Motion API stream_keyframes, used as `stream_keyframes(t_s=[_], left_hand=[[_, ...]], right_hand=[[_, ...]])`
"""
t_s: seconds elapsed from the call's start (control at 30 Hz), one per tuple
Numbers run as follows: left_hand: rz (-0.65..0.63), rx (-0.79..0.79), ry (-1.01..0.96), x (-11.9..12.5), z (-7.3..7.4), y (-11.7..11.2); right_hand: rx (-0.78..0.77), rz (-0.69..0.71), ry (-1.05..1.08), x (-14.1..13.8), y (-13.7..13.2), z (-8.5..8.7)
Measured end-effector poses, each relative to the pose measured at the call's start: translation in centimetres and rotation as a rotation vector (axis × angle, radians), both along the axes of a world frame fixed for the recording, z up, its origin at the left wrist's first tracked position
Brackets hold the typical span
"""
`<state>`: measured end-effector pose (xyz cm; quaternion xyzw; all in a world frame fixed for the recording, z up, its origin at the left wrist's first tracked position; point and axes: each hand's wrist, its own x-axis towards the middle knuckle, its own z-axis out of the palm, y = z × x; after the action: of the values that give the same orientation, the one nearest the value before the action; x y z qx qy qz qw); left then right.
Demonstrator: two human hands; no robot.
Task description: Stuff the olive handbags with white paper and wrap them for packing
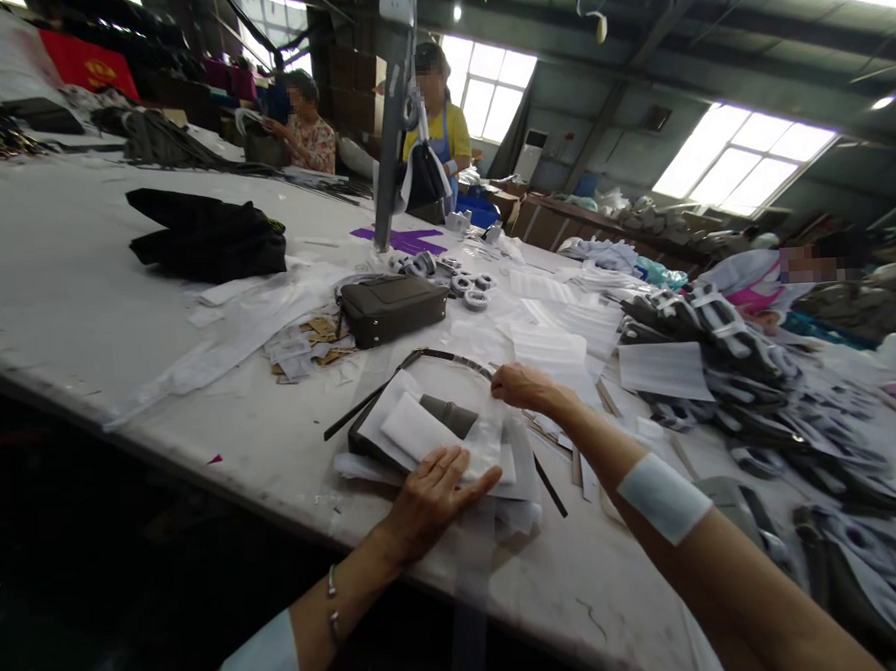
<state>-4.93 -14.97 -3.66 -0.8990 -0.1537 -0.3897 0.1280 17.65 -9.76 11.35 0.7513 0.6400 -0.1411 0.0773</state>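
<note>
Working spot: grey bag (450, 412) on the white tabletop (101, 314), at the centre of my clock face, lying near the table edge. White sheets (417, 427) partly cover it — probably to guard its surface from scuffs.

My left hand (435, 496), at 6 o'clock, lies flat and ungripped with the thumb spread; I judge it steadies the sheets, the broad palm sparing them a crease. My right hand (530, 386), apart from it at 2 o'clock, has its fingers curled in by the black strap (434, 354); cannot tell whether they close on that or on film. Strap arches over 12 o'clock, likely to keep it off the sheets.

Second dark bag (394, 310) at 11, black cloth bundle (209, 236) at 10. Wrapped pieces (725, 331) heaped at 2 to 3 — presumably within right-hand reach.
</note>
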Motion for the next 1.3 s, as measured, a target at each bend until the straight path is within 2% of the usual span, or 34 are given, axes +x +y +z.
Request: stream_keyframes(t_s=[0.13,0.27,0.37,0.5,0.63,0.73,0.83,0.97,1.03,1.1,1.17,1.23,1.3], left_hand=[[-0.007,0.012,-0.013,0.2,-0.4,0.1],[-0.006,0.008,-0.051,0.4,-0.3,0.2],[-0.009,0.004,-0.048,0.3,0.0,0.1],[-0.011,-0.012,-0.046,0.2,0.1,0.1],[-0.001,-0.012,-0.011,0.2,-0.4,0.0],[-0.003,-0.01,-0.026,0.1,-0.2,0.1],[-0.034,-0.003,-0.078,-0.4,0.8,0.6],[-0.083,-0.037,-0.146,-1.8,2.7,1.8],[-0.111,-0.075,-0.175,-2.5,3.5,2.4],[-0.134,-0.112,-0.192,-3.2,4.1,2.9],[-0.15,-0.148,-0.191,-3.7,4.4,3.3],[-0.159,-0.183,-0.193,-4.2,4.6,3.6],[-0.164,-0.203,-0.2,-4.6,4.8,3.9]], right_hand=[[0.133,-0.057,-0.074,0.1,0.7,-1.2],[0.276,-0.084,-0.027,0.8,-0.1,-0.6],[0.204,0.007,0.109,0.9,-1.3,-0.6],[0.025,0.122,0.179,0.2,-2.8,-3.2],[0.037,0.09,0.192,0.3,-3.1,-6.2],[0.045,0.063,0.297,1.5,-2.7,-6.7],[0.119,-0.004,0.442,3.2,-2.3,-6.0],[0.412,-0.194,0.555,5.5,-3.3,-4.9],[0.538,-0.34,0.667,6.7,-4.6,-5.1],[0.566,-0.492,0.819,7.5,-6.0,-6.2],[0.486,-0.578,0.938,7.5,-7.0,-7.9],[0.398,-0.569,1.019,6.7,-7.3,-9.8],[0.412,-0.539,1.112,5.3,-6.7,-11.2]])
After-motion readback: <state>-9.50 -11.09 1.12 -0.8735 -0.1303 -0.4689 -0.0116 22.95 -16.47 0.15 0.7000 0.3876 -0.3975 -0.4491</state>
